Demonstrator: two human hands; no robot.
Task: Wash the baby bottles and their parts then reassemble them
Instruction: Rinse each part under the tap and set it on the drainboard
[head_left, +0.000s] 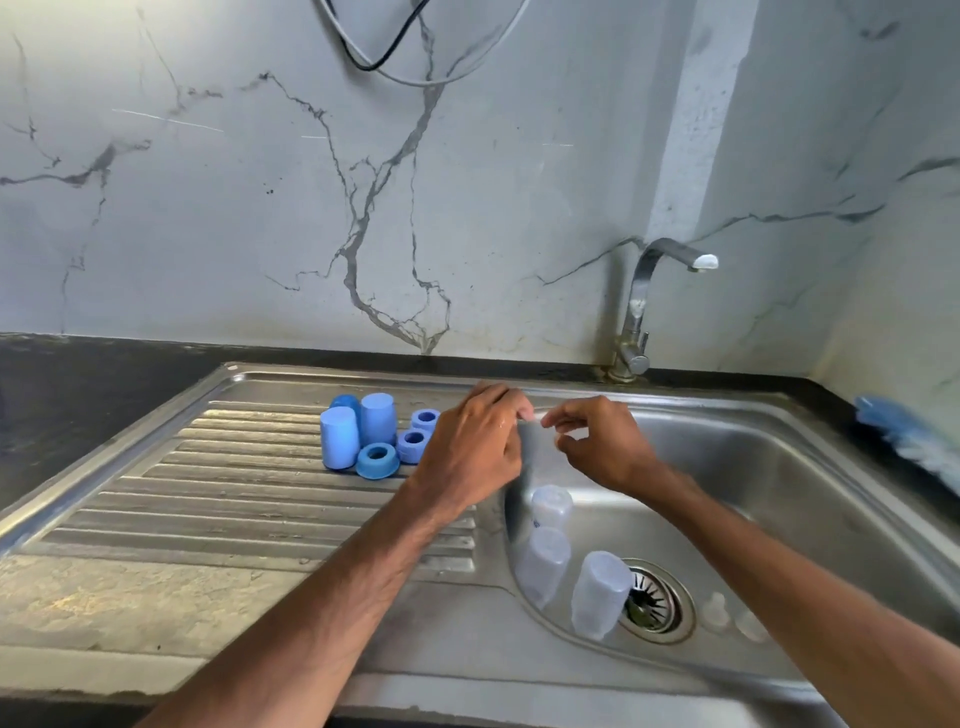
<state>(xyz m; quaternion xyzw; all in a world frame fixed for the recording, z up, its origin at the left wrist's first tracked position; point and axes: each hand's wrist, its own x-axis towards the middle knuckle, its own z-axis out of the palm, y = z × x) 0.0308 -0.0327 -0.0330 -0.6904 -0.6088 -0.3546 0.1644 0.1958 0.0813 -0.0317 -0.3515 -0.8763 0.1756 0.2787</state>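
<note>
Hands meet over the sink (789, 467) rim, left hand (475, 447) and right hand (600, 447) both pinching a small clear part (534, 431) in their fingers (558, 415); three bottles (600, 592) sit in the basin, blue caps (340, 436) and rings (377, 460) on the drainboard (234, 499); washing step seemingly, tap (636, 312) needs opening next.

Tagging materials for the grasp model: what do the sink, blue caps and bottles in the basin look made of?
Sink: brushed stainless steel by its grey sheen, soft reflections and pressed drainboard ribs. Blue caps: opaque matte plastic, probably; even colour, no glare. Bottles: translucent frosted plastic, likely; the basin shows dimly through them.
</note>
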